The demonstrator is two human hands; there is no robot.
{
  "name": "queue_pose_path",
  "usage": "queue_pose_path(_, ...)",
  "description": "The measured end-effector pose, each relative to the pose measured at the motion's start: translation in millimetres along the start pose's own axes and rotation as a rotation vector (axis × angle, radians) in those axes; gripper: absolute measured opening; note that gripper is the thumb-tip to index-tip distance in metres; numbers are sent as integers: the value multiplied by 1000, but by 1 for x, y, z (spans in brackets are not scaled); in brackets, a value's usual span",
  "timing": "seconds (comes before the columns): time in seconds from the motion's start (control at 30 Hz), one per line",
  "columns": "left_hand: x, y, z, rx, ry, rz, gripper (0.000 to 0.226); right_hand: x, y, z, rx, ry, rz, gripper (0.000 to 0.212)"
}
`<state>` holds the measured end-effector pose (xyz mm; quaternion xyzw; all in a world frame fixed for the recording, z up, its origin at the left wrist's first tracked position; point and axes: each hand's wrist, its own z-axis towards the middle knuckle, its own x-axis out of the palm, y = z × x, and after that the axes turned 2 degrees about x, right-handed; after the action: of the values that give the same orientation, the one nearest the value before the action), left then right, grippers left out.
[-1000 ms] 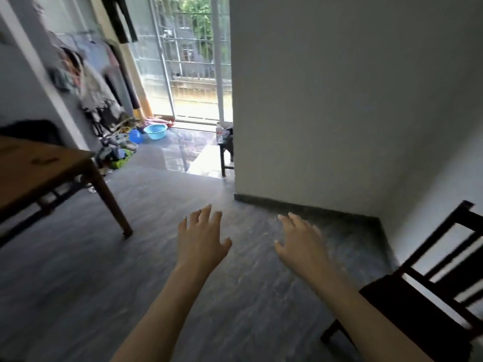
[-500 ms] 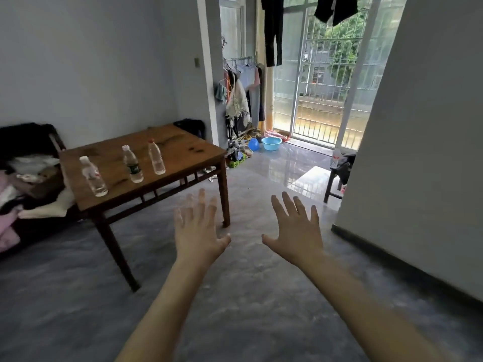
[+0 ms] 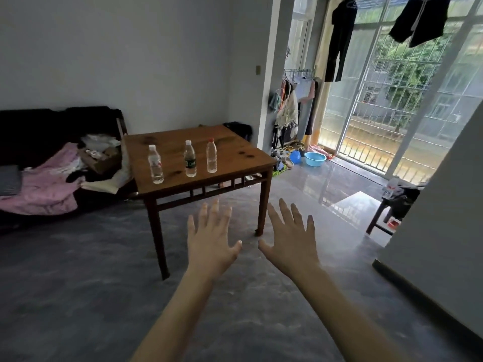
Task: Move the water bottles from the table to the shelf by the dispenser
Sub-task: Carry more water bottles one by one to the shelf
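Clothes lie heaped on the far left sofa. Right of it, your three bottles stand upright in a row on the wooden table, none touched. Nearer you, your left hand and right hand hover over the floor, fingers spread, grasping nothing. Far right sits a blue basin.

open floor, table ahead

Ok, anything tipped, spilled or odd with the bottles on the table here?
Nothing stands out. All three water bottles stand upright and capped in a row on the wooden table, with no spill visible. Both the left hand and right hand are open and empty.
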<state>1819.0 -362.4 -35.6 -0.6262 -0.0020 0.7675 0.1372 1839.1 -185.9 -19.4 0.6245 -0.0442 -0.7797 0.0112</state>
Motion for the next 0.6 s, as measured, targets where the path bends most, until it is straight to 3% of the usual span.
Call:
queue_pose_path(0.3,1,61,19,-105,68,38,86,36,48,40,-115,117,54,83)
queue_pose_path(0.6,8,70,109,-163,88,64,83,50,46,142,-189,155,107,80)
